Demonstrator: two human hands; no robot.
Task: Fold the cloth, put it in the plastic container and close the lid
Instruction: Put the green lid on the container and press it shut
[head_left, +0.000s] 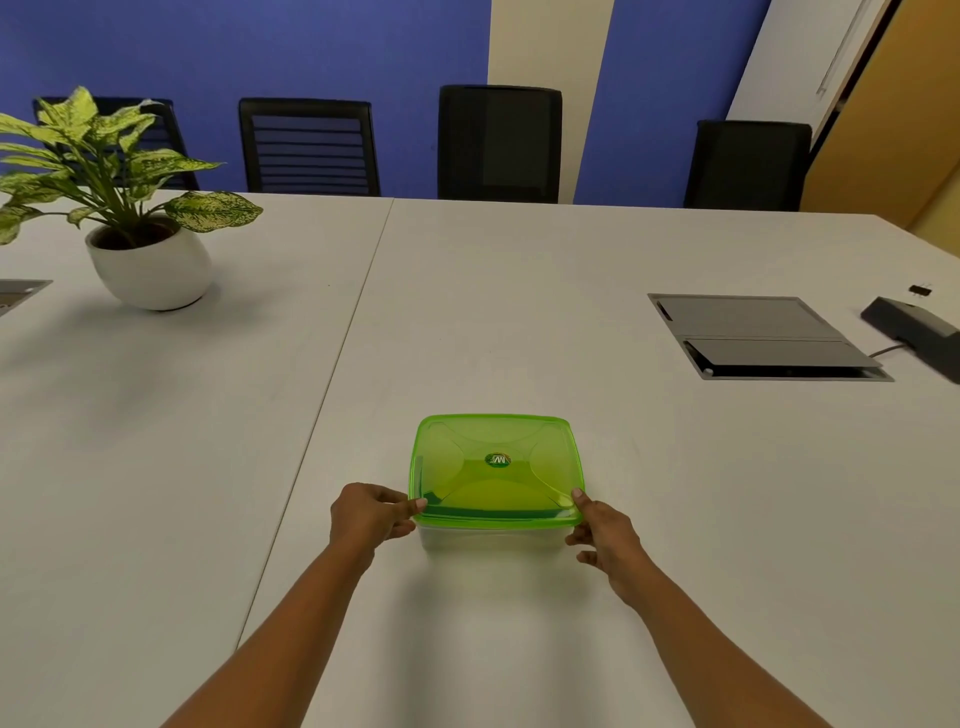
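Head view. A clear plastic container (493, 540) stands on the white tabletop (519, 312), directly in front of the person and just right of the seam (337, 364) between two table sections. Its translucent green lid (496, 483) lies on top and covers the opening, with a small round sticker (497, 460) at the centre. Whether the lid is fully snapped down cannot be told. The cloth cannot be made out with certainty through the tinted lid.

The left hand (366, 517) pinches the near-left corner of the lid between thumb and curled fingers. The right hand (605, 535) grasps the near-right corner, thumb on the upper rim and fingers curled below it against the container wall.

Far left on the tabletop stands a potted plant (150, 265) with variegated leaves in a round white pot. To the right, well apart from the container, a grey cable hatch (758, 335) is set into the surface. Beyond it lie a dark grey device (919, 332) with a cord and a small black binder clip (920, 290). Four black office chairs (498, 143) line the far edge before a blue wall.
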